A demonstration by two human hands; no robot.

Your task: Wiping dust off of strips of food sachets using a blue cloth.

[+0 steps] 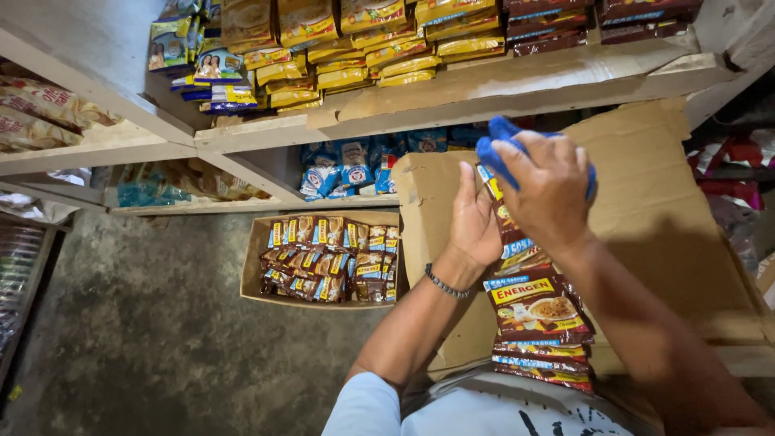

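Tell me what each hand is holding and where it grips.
The left hand supports a hanging strip of brown sachets near its top, from the side. The right hand presses a blue cloth against the strip's upper end.

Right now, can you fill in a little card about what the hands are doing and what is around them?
Left hand: steadies the hanging strip of dark red sachets from the left side
Right hand: presses a blue cloth on the strip's top
Behind strip: large brown cardboard flap
Floor: open cardboard box of brown sachets on grey concrete
Shelf above: stacked yellow packets on a wooden shelf
Wrist: dark bead bracelet on the left
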